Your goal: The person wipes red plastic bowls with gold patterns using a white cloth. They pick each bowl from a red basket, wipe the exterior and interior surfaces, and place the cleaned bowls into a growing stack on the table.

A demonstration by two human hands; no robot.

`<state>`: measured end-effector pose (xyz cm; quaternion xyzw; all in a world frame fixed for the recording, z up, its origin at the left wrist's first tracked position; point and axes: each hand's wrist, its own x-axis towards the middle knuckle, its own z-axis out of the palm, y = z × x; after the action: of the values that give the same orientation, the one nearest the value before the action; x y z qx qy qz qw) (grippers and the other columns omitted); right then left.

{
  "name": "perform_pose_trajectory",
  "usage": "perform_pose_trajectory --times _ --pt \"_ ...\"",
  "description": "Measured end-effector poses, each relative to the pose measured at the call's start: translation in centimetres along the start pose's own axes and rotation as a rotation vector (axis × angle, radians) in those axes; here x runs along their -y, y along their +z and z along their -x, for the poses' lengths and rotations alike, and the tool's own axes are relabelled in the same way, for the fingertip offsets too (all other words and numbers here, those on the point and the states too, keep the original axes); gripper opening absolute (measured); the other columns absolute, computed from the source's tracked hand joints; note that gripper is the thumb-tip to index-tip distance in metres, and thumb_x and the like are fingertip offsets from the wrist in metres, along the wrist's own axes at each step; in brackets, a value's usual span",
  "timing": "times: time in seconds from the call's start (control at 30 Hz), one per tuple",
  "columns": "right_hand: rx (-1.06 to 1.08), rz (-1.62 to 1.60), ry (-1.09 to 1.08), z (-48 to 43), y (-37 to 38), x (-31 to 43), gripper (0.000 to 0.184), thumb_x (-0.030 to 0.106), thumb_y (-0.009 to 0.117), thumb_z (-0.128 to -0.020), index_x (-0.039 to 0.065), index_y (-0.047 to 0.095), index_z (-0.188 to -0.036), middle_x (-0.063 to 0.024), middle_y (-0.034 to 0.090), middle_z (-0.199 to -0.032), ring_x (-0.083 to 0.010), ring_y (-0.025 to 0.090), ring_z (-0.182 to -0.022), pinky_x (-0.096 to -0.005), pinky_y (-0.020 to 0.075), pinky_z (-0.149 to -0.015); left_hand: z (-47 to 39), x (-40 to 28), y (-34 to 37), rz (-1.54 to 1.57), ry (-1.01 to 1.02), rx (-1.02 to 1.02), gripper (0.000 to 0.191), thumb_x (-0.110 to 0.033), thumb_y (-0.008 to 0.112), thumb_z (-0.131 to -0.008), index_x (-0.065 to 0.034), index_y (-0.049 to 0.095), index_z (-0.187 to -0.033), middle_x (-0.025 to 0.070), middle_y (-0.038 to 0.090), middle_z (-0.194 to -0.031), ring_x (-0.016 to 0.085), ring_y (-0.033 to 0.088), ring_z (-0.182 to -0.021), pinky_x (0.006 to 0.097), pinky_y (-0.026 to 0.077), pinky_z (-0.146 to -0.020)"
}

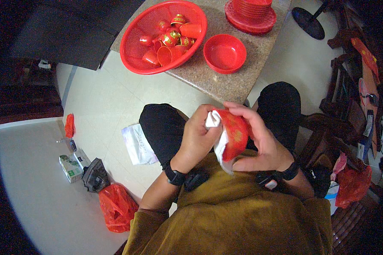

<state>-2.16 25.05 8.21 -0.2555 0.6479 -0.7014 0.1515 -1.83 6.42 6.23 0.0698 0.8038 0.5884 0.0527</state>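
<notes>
In front of my lap, both hands are on a red bowl-like item [237, 135] with a gold print; motion blurs it, so its exact shape is unclear. A white tissue or cloth [213, 119] is bunched under the thumb of my left hand [199, 137] and runs down along the item's left edge. My right hand [263, 143] curves around the far side, fingers at the top and thumb near the bottom. Beyond my hands, a plain red bowl [225, 54] sits upright near the corner of a speckled stone tabletop [225, 84].
A red plastic basket [129, 47] of red cups, some gold-printed, overhangs the table edge. Stacked red plates [250, 19] stand farther back. On the floor lie a white plastic packet [138, 145], a red plastic bag [118, 207] and a tissue box [71, 168]. Dark wooden furniture [325, 124] stands at right.
</notes>
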Motion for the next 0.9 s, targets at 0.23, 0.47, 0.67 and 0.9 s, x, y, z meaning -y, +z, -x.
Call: perform_pose_trajectory --times 0.23,0.47,0.67,0.9 --pt "-0.078 -0.033 0.2 -0.2 0.8 -0.3 0.082 0.021 0.08 -0.07 0.004 0.03 -0.133 -0.0128 0.047 -0.122 -0.0201 0.048 -0.113 -0.0336 0.0402 -0.096 -0.4 -0.9 -0.6 -0.325 0.138 -0.061 0.039 -0.002 0.062 -0.071 -0.0027 0.051 -0.108 0.0171 0.058 -0.094 0.033 0.06 -0.087 0.0358 0.049 -0.074" --pt "-0.356 -0.137 0.153 -2.4 -0.5 0.3 0.064 0.018 0.067 -0.077 0.001 0.035 -0.13 -0.0119 0.048 -0.122 -0.02 0.048 -0.114 -0.0337 0.039 -0.097 0.2 -0.2 0.0 0.506 -0.368 0.156 0.028 -0.013 0.059 -0.088 -0.0019 0.049 -0.112 0.0022 0.059 -0.094 0.009 0.055 -0.088 0.0246 0.046 -0.077" --pt "-0.579 0.383 -0.081 -6.5 -5.8 -1.9 0.029 0.008 0.042 -0.09 -0.005 0.052 -0.114 -0.0218 0.053 -0.118 -0.0318 0.05 -0.113 -0.0355 0.0372 -0.099 2.3 0.8 -2.2 0.55 -0.404 0.134 0.029 -0.016 0.059 -0.089 -0.0017 0.05 -0.112 0.0 0.058 -0.093 0.007 0.054 -0.084 0.0233 0.045 -0.074" --pt "-0.618 0.089 0.1 -12.6 -8.9 -5.5 0.038 0.022 0.046 -0.092 -0.002 0.052 -0.12 -0.0091 0.057 -0.118 -0.0175 0.053 -0.108 -0.0284 0.0378 -0.096 4.8 2.6 -3.1 0.493 -0.472 0.086 0.026 -0.017 0.059 -0.089 -0.0021 0.051 -0.109 -0.0007 0.058 -0.091 0.006 0.053 -0.082 0.022 0.044 -0.072"
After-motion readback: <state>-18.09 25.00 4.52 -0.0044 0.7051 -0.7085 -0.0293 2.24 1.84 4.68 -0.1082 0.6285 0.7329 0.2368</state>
